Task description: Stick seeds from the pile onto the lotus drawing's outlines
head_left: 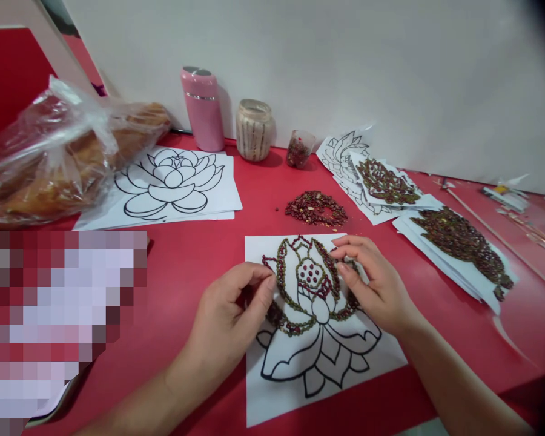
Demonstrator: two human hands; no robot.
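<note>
On a broad red tabletop [177, 266], a white paper sheet printed with a black-outlined lotus [272, 399] lies before me.
Its long axis seems to run away from me, the round seed head [309, 272] toward the far end. My right hand [379, 290] is loosely parted; my left hand [229, 309] pinches, contents unclear. I'm apparently outlining petals with small dark-red and green beans [280, 260]; placing another calls for light, exact fingertips.

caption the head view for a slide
Left hand and right hand over a flower drawing partly lined with red-and-green grains.
</note>
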